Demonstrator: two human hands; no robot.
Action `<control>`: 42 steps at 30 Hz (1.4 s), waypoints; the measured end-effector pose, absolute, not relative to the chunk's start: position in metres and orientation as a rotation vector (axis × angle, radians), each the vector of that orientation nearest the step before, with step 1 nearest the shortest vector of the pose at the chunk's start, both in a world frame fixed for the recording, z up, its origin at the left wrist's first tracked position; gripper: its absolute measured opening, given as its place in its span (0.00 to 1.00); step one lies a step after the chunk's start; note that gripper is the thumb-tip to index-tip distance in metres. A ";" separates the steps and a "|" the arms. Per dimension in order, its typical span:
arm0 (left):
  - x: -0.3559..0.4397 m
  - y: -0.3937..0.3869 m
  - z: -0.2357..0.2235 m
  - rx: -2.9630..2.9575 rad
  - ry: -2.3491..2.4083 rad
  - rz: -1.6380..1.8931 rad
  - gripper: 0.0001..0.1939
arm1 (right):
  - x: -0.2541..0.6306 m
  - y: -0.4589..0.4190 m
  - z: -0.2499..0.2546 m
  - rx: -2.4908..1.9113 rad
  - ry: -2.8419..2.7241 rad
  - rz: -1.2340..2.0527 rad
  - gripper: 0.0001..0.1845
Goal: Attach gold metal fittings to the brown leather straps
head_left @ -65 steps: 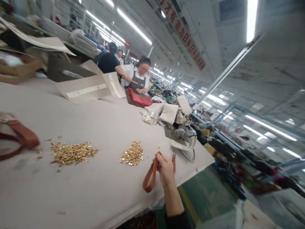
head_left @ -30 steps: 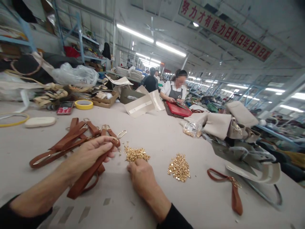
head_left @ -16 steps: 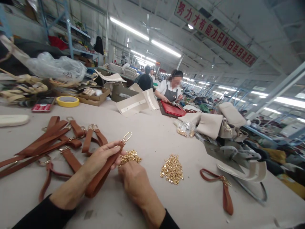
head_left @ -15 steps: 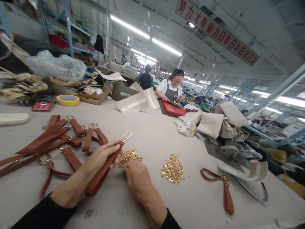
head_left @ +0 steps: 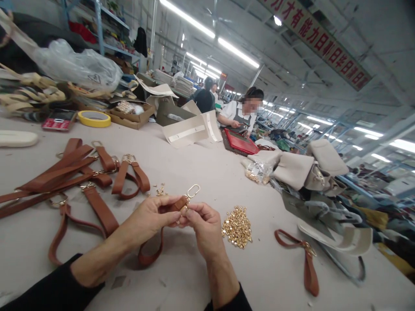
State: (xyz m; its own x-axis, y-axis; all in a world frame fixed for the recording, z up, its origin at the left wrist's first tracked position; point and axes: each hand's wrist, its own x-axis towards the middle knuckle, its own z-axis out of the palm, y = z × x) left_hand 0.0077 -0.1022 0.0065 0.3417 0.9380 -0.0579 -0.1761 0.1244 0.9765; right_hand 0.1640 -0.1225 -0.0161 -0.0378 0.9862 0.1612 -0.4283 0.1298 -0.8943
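A brown leather strap with a gold oval ring at its end is held by my left hand, fingers closed round it. The strap's loop hangs below my fingers. My right hand meets the left at the strap end, thumb and fingers pinched on a small gold stud just under the ring. The fingertips partly hide the stud. Behind my left hand lies a partly covered pile of gold studs. A larger stud pile sits right of my right hand.
More brown straps with gold rings lie at left, and a single strap at right. Yellow tape, a cardboard box and beige bags stand farther back. A co-worker handles a red leather piece.
My right hand has come up from the near stud pile to the strap end, bringing a gold stud. My left hand has moved right and turned the strap. The view has shifted slightly.
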 end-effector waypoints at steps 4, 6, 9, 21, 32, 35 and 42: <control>0.012 -0.105 0.002 1.315 0.976 0.991 0.17 | 0.164 -0.121 -0.015 -0.748 -1.006 1.327 0.13; 0.012 -0.106 0.002 1.360 0.990 0.968 0.15 | 0.164 -0.121 -0.015 -0.751 -1.028 1.317 0.13; 0.013 -0.107 0.004 1.393 1.008 0.927 0.13 | 0.164 -0.121 -0.016 -0.768 -1.075 1.276 0.10; 0.003 -0.106 -0.008 1.673 1.102 0.855 0.19 | 0.164 -0.119 -0.021 -0.847 -1.176 1.185 0.05; -0.002 -0.103 -0.010 1.696 1.199 0.759 0.31 | 0.162 -0.120 -0.031 -0.846 -1.185 1.177 0.06; -0.003 -0.103 -0.013 1.757 1.242 0.766 0.33 | 0.163 -0.119 -0.033 -0.944 -1.183 1.120 0.10; 0.001 -0.104 -0.015 1.936 1.252 0.825 0.28 | 0.166 -0.121 -0.034 -0.971 -1.201 1.067 0.12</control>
